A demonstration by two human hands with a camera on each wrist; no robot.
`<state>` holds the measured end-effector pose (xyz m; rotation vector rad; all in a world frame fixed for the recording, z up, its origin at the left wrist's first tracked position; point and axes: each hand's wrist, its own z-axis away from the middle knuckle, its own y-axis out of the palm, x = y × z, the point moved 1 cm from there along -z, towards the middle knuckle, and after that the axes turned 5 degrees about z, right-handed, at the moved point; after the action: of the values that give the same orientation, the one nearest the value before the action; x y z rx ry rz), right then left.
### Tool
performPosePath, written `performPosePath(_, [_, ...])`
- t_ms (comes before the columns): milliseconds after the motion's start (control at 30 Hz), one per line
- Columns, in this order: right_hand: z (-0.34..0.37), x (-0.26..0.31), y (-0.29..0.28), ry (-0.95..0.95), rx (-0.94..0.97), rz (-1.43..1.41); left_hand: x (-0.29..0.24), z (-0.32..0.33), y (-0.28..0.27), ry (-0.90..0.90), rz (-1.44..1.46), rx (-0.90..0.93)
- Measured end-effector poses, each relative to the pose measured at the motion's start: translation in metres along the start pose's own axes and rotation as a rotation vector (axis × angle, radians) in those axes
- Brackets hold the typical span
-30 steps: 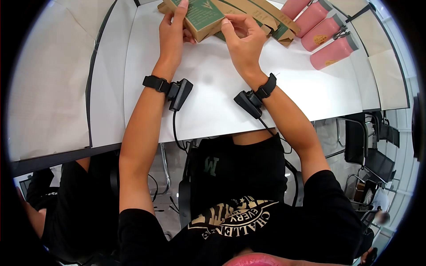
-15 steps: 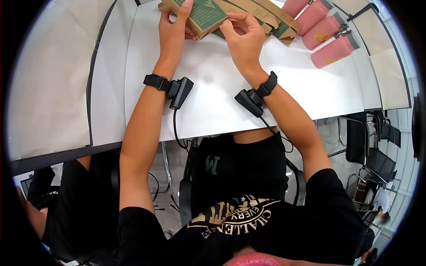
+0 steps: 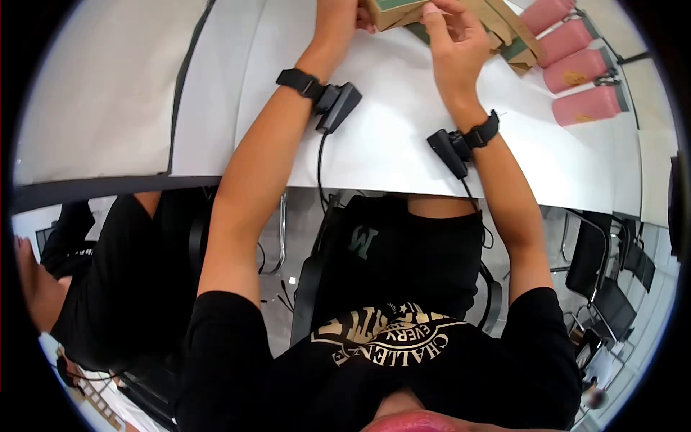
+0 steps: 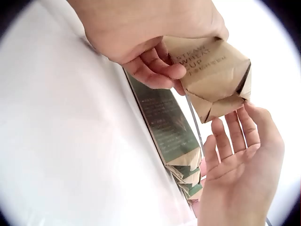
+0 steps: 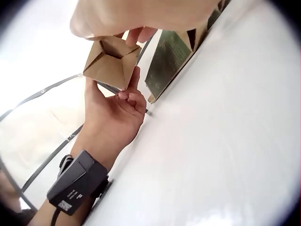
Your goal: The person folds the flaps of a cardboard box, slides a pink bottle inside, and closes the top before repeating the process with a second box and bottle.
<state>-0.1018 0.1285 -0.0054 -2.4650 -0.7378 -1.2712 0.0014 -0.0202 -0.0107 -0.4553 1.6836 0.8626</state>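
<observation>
My left hand [image 3: 338, 21] grips a small brown cardboard box [image 4: 211, 70] with green panels, held up over the white table. "STRAW WHEAT CUP" is printed on the side seen in the left wrist view. The box's near end, its creased flaps [image 5: 113, 63] folded inward, faces the right wrist camera. At a corner of that end, my right hand [image 3: 457, 57] pinches the edge between thumb and fingers; its other fingers [image 4: 223, 141] reach along the lower edge. The top of the head view cuts off most of the box and part of the left hand.
Several brown and green cartons [image 3: 515, 43] lie overlapping on the table [image 3: 389, 129] beyond the right hand. Several pink bottles [image 3: 586, 106] with grey lids lie at the right. Another person [image 3: 93, 281] sits at the left, beside a beige partition [image 3: 108, 86].
The head view has shifted, so hands, box and bottles appear higher and farther right. Both hands keep their hold on the box.
</observation>
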Motion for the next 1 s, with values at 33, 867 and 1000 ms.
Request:
performPosePath(33, [0.003, 0.004, 0.001, 0.114, 0.041, -0.057, 0.002, -0.003, -0.001, 0.018, -0.007, -0.02])
performPosePath(867, [0.002, 0.002, -0.001, 0.018, 0.154, 0.086, -0.01, -0.002, 0.01, -0.016, 0.495, 0.111])
performPosePath(1000, [0.0, -0.003, 0.003, 0.064, 0.113, 0.001, -0.009, -0.004, 0.01, -0.005, 0.404, 0.021])
